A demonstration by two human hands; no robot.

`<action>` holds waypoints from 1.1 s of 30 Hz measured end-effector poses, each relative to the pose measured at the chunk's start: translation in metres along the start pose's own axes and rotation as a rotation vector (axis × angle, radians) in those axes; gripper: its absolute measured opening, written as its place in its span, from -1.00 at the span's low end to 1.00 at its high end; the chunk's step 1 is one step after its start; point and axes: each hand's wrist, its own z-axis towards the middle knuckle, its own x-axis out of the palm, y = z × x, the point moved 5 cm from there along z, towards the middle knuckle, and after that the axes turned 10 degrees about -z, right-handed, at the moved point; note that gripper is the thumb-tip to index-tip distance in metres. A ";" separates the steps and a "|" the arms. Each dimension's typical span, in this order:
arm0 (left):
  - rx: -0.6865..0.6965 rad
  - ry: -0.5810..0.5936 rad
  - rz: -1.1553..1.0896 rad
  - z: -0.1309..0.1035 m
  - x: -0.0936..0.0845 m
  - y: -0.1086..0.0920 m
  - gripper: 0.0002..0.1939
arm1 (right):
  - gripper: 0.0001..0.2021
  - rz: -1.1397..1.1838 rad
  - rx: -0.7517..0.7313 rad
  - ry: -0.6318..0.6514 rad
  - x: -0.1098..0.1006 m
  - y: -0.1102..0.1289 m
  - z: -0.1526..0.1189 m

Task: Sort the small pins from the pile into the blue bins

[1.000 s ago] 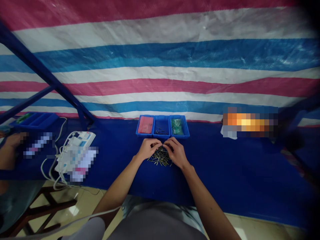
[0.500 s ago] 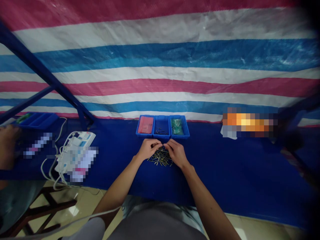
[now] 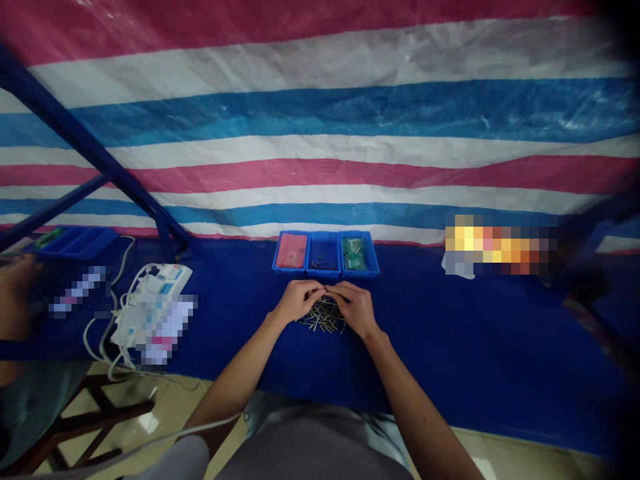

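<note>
**Handling Hazards and Orientation: Pile of Thin Pieces [image 3: 324, 319]**

Location: the pile lies on the blue tabletop [image 3: 450, 353], directly under and between the two hands, on the person's side of the three-part blue tray [image 3: 276, 270].

State of hands: the left hand [image 3: 294, 301] and right hand [image 3: 356, 308] meet above the far edge of the pile, thumbs and forefingers drawn in to a narrow pinch, fingertips almost touching. A small dark item may sit between the fingertips; it is too small to confirm, or to tell which hand has it.

Caution: anything held at the fingertips could slip, since so narrow a pinch gives little purchase; a dropped piece would probably be lost among its like. The pieces overlap, so drawing one out could drag or scatter its neighbours. A low wrist could push the pile's edge outward.

Orientation: each piece is slender, with one clear long axis, lying roughly flat. The axes cross at many angles, and the pile as a whole has no common direction. Several near-edge pieces slant toward the person. Which end of any piece is the head cannot be told. In the tray's middle compartment, a few short dark pieces [image 3: 317, 263] also lie at mixed angles.
</note>
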 end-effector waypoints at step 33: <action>0.055 -0.109 -0.041 0.002 -0.003 0.001 -0.75 | -0.69 -0.260 0.022 0.042 -0.003 0.004 0.003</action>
